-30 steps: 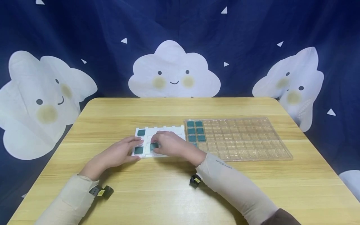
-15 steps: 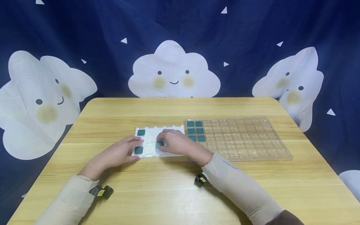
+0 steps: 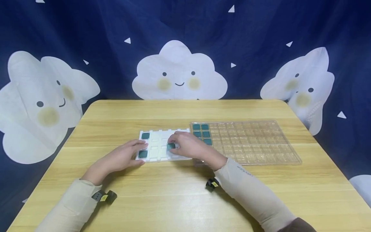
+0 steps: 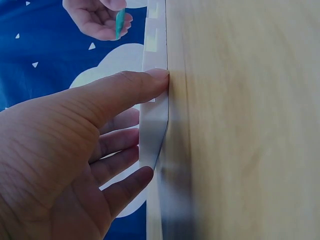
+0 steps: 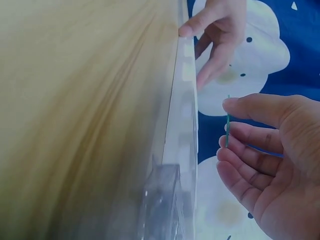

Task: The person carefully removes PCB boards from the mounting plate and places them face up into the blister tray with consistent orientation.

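The white tray [image 3: 155, 154] lies on the table, with square green chips [image 3: 143, 154] in its left column. My left hand [image 3: 123, 156] holds the tray's left end; in the left wrist view the thumb presses the near edge while the other fingers reach along the end. My right hand [image 3: 186, 145] pinches one green chip [image 3: 171, 146] between thumb and fingertips. Edge-on in the right wrist view, this chip [image 5: 228, 122] is raised above the tray. To the right lies a clear plastic tray [image 3: 246, 143], several green chips [image 3: 205, 134] in its left columns. My right hand covers part of both trays.
The two trays lie side by side on a wooden table [image 3: 162, 199]. Behind the table hangs a blue cloth [image 3: 110, 25] with white clouds. In the right wrist view the clear tray's corner [image 5: 162, 185] stands close below my right hand.
My right hand has moved steadily rightward over the white tray, the pinched chip travelling with it towards the clear tray. My left hand has stayed in place on the white tray.
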`<action>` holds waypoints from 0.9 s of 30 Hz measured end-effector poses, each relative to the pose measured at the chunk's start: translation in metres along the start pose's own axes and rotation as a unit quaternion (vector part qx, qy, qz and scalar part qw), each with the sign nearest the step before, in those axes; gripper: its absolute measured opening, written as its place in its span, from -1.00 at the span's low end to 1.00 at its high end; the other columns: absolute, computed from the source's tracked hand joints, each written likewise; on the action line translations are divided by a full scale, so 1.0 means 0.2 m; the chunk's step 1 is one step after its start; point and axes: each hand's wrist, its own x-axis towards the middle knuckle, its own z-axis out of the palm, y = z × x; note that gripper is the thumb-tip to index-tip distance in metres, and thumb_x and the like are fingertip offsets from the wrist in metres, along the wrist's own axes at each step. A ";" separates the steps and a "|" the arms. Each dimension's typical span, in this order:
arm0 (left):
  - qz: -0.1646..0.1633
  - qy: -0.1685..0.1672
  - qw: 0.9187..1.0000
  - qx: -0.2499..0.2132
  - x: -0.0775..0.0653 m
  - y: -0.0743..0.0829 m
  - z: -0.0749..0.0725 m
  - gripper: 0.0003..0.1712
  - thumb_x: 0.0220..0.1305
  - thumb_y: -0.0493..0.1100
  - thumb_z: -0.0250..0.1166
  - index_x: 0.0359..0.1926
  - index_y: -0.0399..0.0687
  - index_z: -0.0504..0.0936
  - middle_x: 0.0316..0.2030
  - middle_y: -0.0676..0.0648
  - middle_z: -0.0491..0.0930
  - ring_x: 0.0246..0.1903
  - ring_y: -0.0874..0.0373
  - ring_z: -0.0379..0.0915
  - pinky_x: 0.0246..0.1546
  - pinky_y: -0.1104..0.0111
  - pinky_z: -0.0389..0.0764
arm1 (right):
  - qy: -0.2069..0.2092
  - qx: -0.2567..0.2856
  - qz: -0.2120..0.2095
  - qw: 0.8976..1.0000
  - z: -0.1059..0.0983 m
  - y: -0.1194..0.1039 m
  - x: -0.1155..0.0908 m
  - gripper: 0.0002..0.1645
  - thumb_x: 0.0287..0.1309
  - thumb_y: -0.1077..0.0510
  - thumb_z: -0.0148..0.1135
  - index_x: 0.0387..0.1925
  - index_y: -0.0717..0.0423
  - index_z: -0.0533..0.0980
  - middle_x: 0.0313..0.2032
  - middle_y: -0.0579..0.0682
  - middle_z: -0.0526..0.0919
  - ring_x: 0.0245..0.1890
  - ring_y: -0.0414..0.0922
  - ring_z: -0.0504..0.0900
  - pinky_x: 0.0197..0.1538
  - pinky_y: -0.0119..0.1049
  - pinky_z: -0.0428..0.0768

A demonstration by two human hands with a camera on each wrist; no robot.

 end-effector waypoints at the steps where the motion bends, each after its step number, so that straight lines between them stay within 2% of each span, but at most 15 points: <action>1: 0.001 0.001 1.000 0.000 0.00 0.00 0.00 -0.24 0.17 0.02 0.42 0.29 -0.31 0.45 0.28 -0.29 0.37 0.28 -0.26 0.26 0.30 -0.08 0.28 | 0.001 0.000 0.000 1.000 0.00 0.01 0.00 -0.61 0.20 0.05 0.35 0.04 0.08 0.61 -0.07 -0.11 0.64 -0.11 -0.22 0.56 0.03 -0.33 0.56; 15: 0.008 0.003 1.000 -0.001 0.00 -0.01 0.00 -0.24 0.17 0.01 0.42 0.29 -0.31 0.44 0.29 -0.30 0.36 0.28 -0.27 0.26 0.30 -0.08 0.26 | 0.016 0.016 -0.002 1.000 -0.03 0.08 -0.07 -0.59 0.19 0.04 0.35 0.04 0.12 0.59 -0.04 -0.06 0.66 -0.03 -0.16 0.59 0.12 -0.26 0.52; 23: 0.007 0.005 1.000 0.002 0.00 -0.01 0.01 -0.24 0.17 0.02 0.43 0.28 -0.30 0.46 0.28 -0.29 0.38 0.27 -0.26 0.28 0.29 -0.08 0.29 | 0.022 0.002 0.004 1.000 -0.05 0.12 -0.11 -0.60 0.18 0.05 0.35 0.03 0.13 0.60 -0.05 -0.05 0.66 -0.06 -0.14 0.59 0.09 -0.24 0.54; 27: 0.004 0.002 1.000 0.002 0.00 -0.01 0.01 -0.24 0.17 0.03 0.42 0.29 -0.30 0.45 0.28 -0.29 0.37 0.27 -0.26 0.27 0.29 -0.08 0.29 | 0.029 -0.008 0.002 1.000 -0.05 0.14 -0.13 -0.62 0.17 0.07 0.35 0.00 0.13 0.62 -0.07 -0.05 0.66 -0.14 -0.16 0.58 0.03 -0.24 0.56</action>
